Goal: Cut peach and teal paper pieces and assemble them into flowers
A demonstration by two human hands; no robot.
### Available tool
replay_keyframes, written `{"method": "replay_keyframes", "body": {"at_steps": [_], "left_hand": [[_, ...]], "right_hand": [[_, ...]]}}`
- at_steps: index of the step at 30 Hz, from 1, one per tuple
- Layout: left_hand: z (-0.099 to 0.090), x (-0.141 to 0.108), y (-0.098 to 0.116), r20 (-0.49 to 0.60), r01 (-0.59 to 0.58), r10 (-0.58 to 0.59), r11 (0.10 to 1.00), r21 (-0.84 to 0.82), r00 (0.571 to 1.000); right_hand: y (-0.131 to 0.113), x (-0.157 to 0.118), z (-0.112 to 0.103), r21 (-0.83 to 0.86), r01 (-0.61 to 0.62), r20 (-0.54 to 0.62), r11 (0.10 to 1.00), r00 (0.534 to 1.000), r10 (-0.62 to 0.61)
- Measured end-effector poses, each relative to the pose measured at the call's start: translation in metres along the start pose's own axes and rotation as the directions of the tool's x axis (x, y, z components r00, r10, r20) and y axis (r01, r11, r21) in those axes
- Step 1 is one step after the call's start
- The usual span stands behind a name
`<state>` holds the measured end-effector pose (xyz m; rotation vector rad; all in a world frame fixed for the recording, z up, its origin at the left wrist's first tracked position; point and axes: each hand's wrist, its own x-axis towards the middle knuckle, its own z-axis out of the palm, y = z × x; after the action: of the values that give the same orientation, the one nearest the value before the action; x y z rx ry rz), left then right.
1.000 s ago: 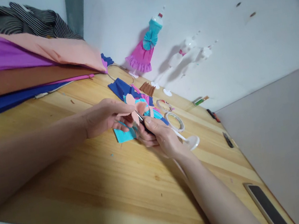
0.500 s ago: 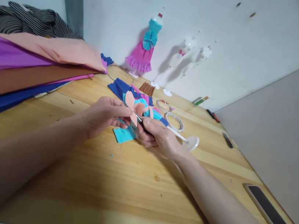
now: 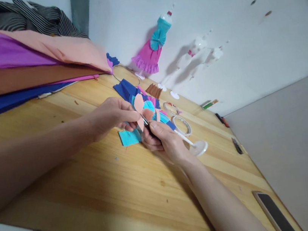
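Observation:
My left hand (image 3: 118, 114) pinches a peach paper flower shape (image 3: 139, 103) with several pointed petals between thumb and fingers. Wrapped round the dark handle of a pair of scissors (image 3: 145, 121) is my right hand (image 3: 159, 135); the metal blades reach in among the petals, and the fingers hide most of the handle. Below the flower a flat turquoise piece of paper (image 3: 129, 138) lies on the table. Just behind it are dark blue paper (image 3: 124, 89) and a white stand with a round base (image 3: 199, 148), partly covered by my right hand.
Rolls of tape (image 3: 182, 125) lie beyond my right hand on the wooden table (image 3: 110, 190). A phone (image 3: 273, 209) and a black cutter (image 3: 237, 146) rest along the right edge. Large coloured paper sheets (image 3: 8, 80) stretch across the left. Against the wall stands a doll-like figure in a pink skirt (image 3: 148, 57).
The whole view has shifted slightly. Both hands stay together at the peach paper flower, and the scissors remain among its petals.

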<state>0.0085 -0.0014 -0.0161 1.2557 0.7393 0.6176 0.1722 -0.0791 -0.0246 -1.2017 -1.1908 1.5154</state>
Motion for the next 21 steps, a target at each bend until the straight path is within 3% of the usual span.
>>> {"method": "replay_keyframes", "body": {"at_steps": [21], "left_hand": [[-0.0003, 0.0009, -0.0020, 0.028, 0.015, -0.013, 0.998, -0.066, 1.000]], "right_hand": [[0.0008, -0.0005, -0.0025, 0.020, -0.001, 0.034, 1.000, 0.999, 0.000]]}}
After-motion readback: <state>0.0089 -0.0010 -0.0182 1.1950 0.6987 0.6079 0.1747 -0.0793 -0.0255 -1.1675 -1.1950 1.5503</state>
